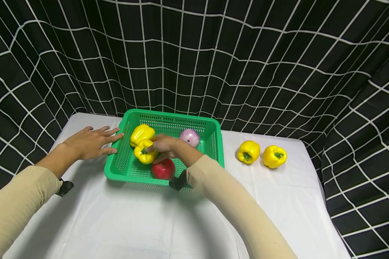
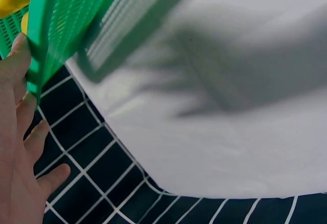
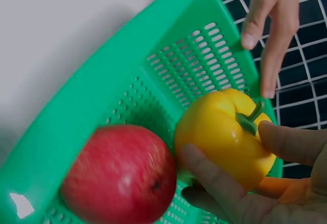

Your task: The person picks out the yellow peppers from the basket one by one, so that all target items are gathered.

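A green plastic basket (image 1: 134, 178) holds two yellow bell peppers, a red round fruit (image 3: 120, 175) and a purple onion (image 1: 188, 136). My right hand (image 1: 167, 144) reaches into it and grips the nearer yellow bell pepper (image 3: 212, 127), with the thumb by its green stem and fingers along its side. The other yellow bell pepper (image 1: 142, 133) lies just behind, partly hidden in the right wrist view. At the basket's left end, my left hand (image 1: 92, 143) spreads its fingers and touches the rim (image 2: 40, 35).
Two more yellow bell peppers, one (image 1: 248, 151) beside the other (image 1: 274, 157), lie on the white tablecloth (image 1: 142, 219) right of the basket. A black curtain (image 1: 188, 54) with white grid lines rises behind and around the table.
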`<move>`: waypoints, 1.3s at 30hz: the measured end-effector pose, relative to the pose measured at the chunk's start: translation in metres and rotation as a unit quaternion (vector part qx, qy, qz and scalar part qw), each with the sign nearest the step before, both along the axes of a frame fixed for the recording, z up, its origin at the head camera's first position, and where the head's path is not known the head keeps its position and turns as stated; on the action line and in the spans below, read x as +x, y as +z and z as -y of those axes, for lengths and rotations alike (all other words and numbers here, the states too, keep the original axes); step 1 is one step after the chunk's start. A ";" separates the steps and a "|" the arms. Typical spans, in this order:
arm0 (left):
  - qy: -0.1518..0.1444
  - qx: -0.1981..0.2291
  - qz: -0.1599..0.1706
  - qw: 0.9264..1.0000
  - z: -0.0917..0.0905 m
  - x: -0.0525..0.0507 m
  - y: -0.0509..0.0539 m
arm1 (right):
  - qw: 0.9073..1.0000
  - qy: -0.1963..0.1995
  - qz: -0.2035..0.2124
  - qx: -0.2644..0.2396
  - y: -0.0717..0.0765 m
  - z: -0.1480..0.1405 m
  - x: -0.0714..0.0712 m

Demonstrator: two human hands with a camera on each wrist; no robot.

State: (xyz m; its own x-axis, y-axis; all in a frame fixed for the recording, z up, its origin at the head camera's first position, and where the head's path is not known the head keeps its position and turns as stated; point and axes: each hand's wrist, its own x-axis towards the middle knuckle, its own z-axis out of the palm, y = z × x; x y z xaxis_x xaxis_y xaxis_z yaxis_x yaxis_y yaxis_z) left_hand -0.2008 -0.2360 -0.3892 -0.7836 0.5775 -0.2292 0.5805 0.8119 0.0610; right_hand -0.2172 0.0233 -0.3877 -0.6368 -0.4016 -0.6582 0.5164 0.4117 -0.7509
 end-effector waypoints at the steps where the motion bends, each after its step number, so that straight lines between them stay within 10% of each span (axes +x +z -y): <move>1: -0.001 0.001 -0.001 1.000 0.000 0.000 0.000 | 1.000 0.002 0.001 0.000 0.002 -0.002 0.000; 20: -0.001 -0.004 -0.005 1.000 -0.001 0.001 -0.001 | 0.998 0.045 -0.051 0.015 0.052 -0.075 0.003; 39: -0.004 -0.006 -0.010 1.000 -0.001 0.000 0.000 | 0.990 0.047 -0.131 -0.002 0.069 -0.218 0.026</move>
State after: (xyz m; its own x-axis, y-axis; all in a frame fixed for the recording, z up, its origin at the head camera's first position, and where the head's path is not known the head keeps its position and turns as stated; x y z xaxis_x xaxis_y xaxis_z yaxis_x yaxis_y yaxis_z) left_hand -0.2004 -0.2348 -0.3888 -0.7837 0.5806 -0.2207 0.5876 0.8082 0.0397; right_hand -0.1914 0.2409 -0.3191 -0.7447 -0.4700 -0.4738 0.2637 0.4449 -0.8559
